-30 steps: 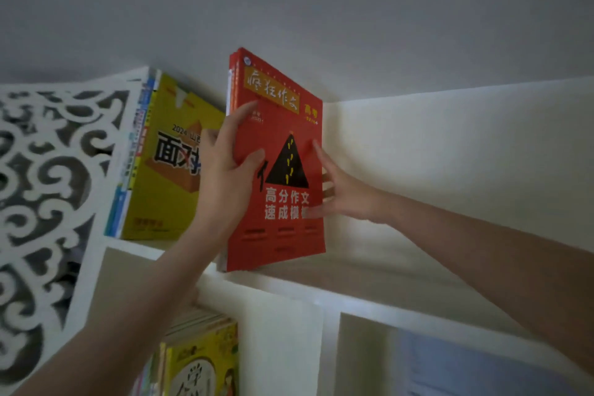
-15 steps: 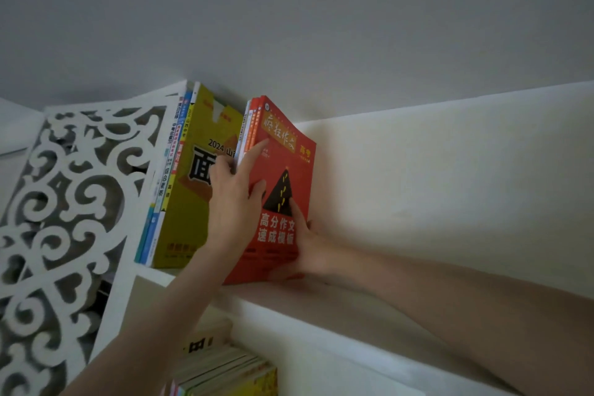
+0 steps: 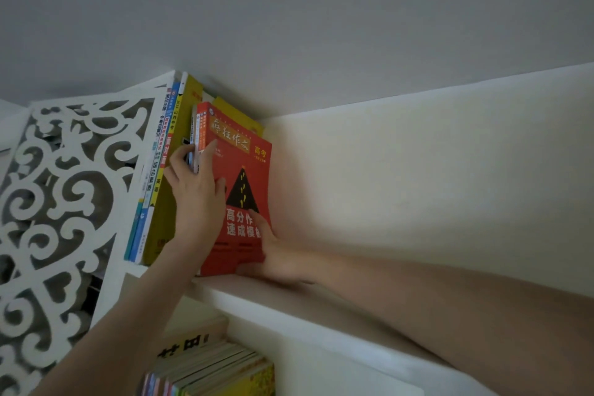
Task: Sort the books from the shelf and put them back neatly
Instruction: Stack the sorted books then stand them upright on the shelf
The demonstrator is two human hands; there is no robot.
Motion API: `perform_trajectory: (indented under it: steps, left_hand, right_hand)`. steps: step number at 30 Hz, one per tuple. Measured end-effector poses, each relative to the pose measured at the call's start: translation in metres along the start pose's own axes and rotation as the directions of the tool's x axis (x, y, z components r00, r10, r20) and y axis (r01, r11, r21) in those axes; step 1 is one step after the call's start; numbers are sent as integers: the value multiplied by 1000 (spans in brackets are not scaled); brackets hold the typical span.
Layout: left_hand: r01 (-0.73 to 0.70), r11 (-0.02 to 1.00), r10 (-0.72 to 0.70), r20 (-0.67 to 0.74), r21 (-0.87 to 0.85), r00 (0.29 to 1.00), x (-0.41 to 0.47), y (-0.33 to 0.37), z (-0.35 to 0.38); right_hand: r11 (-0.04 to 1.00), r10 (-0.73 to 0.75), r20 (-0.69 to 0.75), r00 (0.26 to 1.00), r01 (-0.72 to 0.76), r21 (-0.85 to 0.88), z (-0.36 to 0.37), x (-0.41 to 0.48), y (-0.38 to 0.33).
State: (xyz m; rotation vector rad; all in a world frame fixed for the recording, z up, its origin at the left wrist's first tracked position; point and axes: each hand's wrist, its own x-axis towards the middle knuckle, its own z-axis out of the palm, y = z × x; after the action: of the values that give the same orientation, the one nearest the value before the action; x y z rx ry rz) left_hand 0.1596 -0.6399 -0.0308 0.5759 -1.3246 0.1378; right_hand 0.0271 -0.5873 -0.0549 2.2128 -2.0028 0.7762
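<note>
A left hand clasps the spine edge of a red book at centre frame. Its fingers curl round that spine and the thin books packed against it, and its thumb lies flat on the cover. A right hand holds the book's lower outer corner with the thumb pressed on the cover; its other fingers are hidden behind.

The red book stands upright on the top shelf, just beside the yellow book that ends the row at left, next to a white cut-out side panel. On its right side only the right hand props it.

The likely risk is that, once both hands let go, the soft cover sags or the bundle tips rightward. It could then slide off the front edge toward the stack of books at the bottom of the frame. Fingers wedged between the spines could also drag the thin books out as they leave.
</note>
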Motion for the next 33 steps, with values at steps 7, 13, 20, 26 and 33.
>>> perform_trajectory:
  steps: [7, 13, 20, 26, 33]
  left_hand:
    - [-79, 996, 80, 14, -37, 997, 8, -23, 0]
    - [-188, 980, 193, -69, 70, 979, 9, -27, -1]
    - [-11, 943, 19, -21, 332, 1000, -3, -33, 0]
    - [62, 924, -87, 49, 377, 995, 2, -28, 0]
    - [-11, 958, -11, 74, 288, 997, -8, 2, -19]
  right_hand:
    - [996, 77, -32, 997, -76, 37, 17, 25, -18]
    - [995, 44, -110, 993, -34, 95, 22, 42, -14]
    - [998, 43, -99, 994, -37, 59, 20, 39, -12]
    - [996, 86, -66, 994, -86, -1, 18, 33, -24]
    - [992, 108, -51, 993, -104, 77, -8, -1, -43]
